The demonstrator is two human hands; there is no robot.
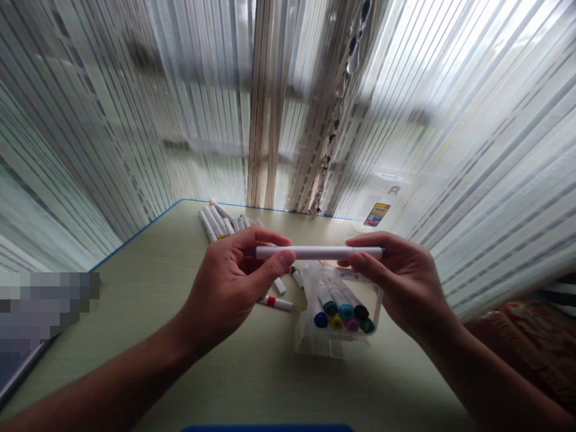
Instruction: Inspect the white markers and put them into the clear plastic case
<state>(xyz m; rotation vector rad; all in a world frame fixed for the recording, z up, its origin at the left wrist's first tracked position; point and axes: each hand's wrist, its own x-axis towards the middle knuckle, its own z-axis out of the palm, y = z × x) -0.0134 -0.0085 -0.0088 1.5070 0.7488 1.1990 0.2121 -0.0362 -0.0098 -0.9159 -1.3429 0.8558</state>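
Note:
Between my two hands a white marker [319, 252] with purple ends is held level above the table. My left hand [234, 270] pinches its left end between thumb and fingers. On the right end, my right hand [400, 267] grips it the same way. Just below and behind it stands a clear plastic marker case [310, 339]. Several white markers [335, 294] lie in the case, their blue, green, yellow, purple and black ends facing me. A marker with a red band [276, 302] lies on the table left of the case.
A pile of loose white markers [211, 223] lies at the table's far side, partly behind my left hand. The pale table [148, 264] has a blue edge. Striped curtains [202, 108] hang behind it. A clear lid-like piece with a yellow label [377, 214] stands at the back right.

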